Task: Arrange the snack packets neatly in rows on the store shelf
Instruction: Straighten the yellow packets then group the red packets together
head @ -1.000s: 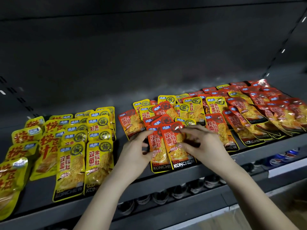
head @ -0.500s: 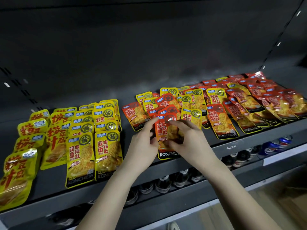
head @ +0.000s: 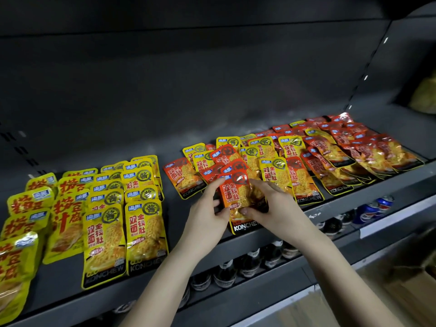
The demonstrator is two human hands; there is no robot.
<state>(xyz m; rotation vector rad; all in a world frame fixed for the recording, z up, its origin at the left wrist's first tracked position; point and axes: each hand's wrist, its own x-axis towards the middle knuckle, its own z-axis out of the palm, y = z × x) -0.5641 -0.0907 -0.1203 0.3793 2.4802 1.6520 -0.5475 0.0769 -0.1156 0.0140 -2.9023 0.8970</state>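
Head view. Shelf [head: 175, 208] is dark and holds flat-lying snack packets in three groups.

- Left group: yellow packets [head: 146, 232] in two overlapping rows running front to back, fronts near the shelf edge. Further left are tofu packets [head: 63, 215], yellow with large red characters, also overlapped in rows. The leftmost ones hang over the front edge.
- Centre/right: mixed pile [head: 280, 171] of red and yellow packets, overlapping at odd angles, not in rows. Far right is mostly red stock [head: 368, 149], fanned toward the front.
- Red packet [head: 236, 192] sits at the front centre of the shelf, lifted at its top end. It lies over a second red one whose black bottom band reaches the shelf edge.

Left hand [head: 207, 213] pinches the red packet's left edge with its thumb on top. Right hand [head: 271, 204] has its fingers curled round the packet's right and lower side. Both hands grip it.

On the lower shelf are dark bottles [head: 224, 272] in a line and blue cans [head: 377, 206] at the right.
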